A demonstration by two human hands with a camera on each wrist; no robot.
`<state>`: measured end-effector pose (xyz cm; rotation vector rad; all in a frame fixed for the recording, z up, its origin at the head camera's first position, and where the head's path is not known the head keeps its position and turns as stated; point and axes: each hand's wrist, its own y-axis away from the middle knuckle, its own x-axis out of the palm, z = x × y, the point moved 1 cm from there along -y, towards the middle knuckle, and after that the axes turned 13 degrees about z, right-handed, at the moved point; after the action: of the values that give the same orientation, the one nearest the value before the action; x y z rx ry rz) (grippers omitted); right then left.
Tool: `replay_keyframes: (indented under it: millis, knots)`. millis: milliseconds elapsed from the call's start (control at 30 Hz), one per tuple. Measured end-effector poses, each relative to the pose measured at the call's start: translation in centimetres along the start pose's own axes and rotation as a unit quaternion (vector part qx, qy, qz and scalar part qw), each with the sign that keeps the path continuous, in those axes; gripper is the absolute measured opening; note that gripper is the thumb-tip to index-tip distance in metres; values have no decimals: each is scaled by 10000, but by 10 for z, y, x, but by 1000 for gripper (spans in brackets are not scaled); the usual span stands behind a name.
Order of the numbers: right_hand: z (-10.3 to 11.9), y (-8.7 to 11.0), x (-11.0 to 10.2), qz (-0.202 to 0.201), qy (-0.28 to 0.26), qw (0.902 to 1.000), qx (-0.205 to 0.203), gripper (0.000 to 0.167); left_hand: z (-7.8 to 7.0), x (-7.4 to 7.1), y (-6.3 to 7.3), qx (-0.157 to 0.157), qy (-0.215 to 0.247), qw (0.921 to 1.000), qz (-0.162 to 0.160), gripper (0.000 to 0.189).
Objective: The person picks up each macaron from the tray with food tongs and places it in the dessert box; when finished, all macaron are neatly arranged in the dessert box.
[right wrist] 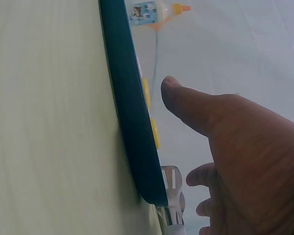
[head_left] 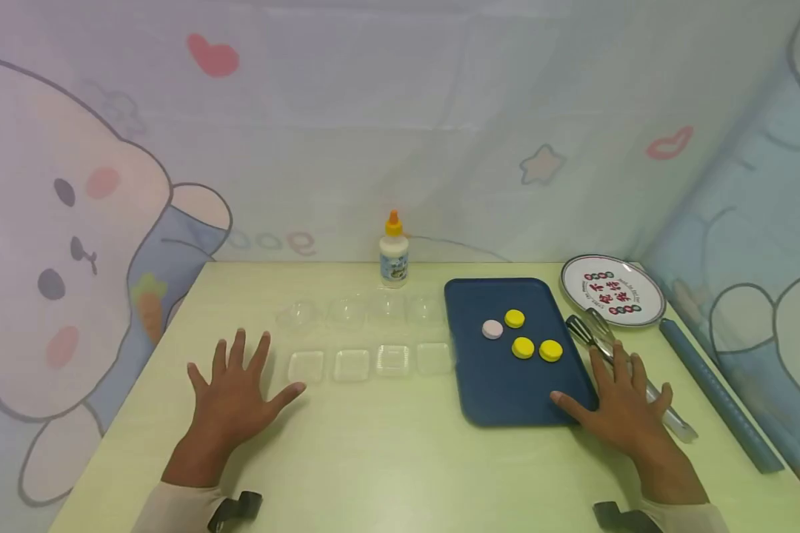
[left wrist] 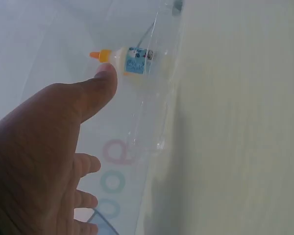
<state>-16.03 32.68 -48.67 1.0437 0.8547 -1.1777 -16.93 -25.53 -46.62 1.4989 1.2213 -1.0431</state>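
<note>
With fingers spread, my left hand (head_left: pixel 230 400) is held at the left of the table and grips nothing. Beside its thumb lies a clear plastic container (head_left: pixel 372 377) with square and rounded hollows. My right hand (head_left: pixel 623 411), also spread and holding nothing, is at the lower right corner of a dark blue tray (head_left: pixel 493 400); whether it touches the tray, I cannot tell. On that tray are three yellow round pieces (head_left: pixel 523 348) and one pale pink round piece (head_left: pixel 492 329). Metal tongs (head_left: pixel 670 422) lie partly hidden under the right hand.
A white bottle (head_left: pixel 394 259) with an orange-tipped yellow cap stands at the table's back edge. In the back right corner is a white plate (head_left: pixel 613 290) with red printing. A long blue-grey strip (head_left: pixel 720 396) lies along the right edge. Printed cloth hangs behind the table.
</note>
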Motion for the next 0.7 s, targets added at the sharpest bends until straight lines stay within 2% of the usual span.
replay_keyframes:
  millis: [200, 433, 700]
  knots:
    - [-1, -3, 0, -121, -81, 9999, -26, 115, -16, 6, -11, 476, 49, 9987, -168, 108]
    - [2, -12, -14, -298, -193, 9992, -159, 108, -53, 8, -17, 1180, -82, 9924, -341, 101]
    - [-13, -28, -25, -321, -311, 9990, -46, 103, -97, 5, -37, 1778, -135, 9837, -252, 98]
